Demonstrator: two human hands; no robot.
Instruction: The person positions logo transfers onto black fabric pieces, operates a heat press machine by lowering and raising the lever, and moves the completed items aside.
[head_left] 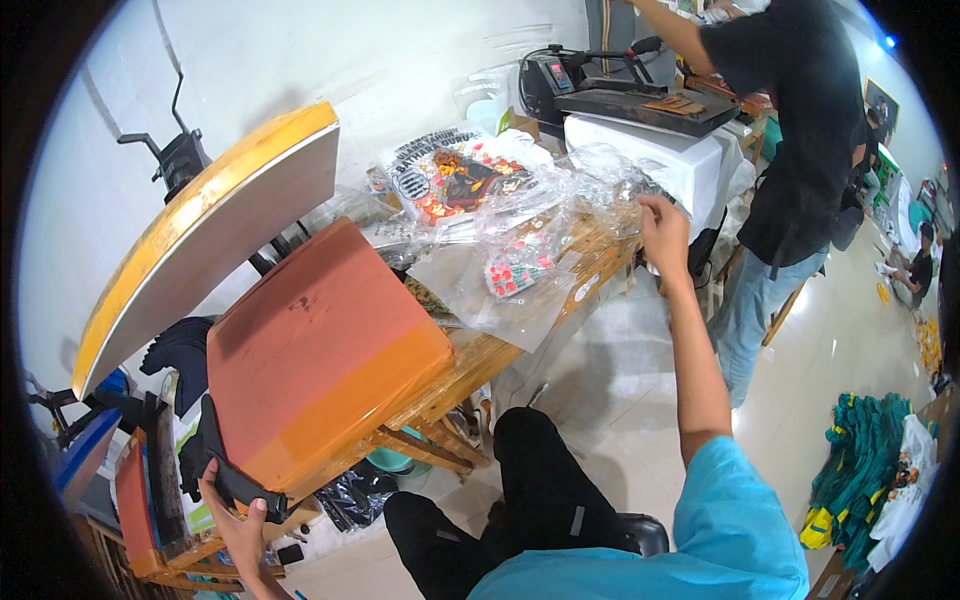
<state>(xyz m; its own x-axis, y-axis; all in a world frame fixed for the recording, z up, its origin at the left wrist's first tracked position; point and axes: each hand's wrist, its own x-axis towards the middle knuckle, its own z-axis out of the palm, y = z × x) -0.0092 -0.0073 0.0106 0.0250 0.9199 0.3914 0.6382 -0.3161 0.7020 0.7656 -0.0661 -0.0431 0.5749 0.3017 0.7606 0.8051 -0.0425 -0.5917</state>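
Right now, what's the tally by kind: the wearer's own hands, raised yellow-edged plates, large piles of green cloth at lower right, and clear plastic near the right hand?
Wearer's own hands: 2 (left hand, right hand)
Raised yellow-edged plate: 1
Green cloth pile: 1
Clear plastic: too tangled to count, left out
Total: 4

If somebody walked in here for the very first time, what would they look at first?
Probably the big tilted yellow-edged plate at the left, raised above an orange-red pad. Next might come the crinkly clear plastic on the wooden table, with the right hand at its edge. The green cloth pile on the floor at far right stands out too.
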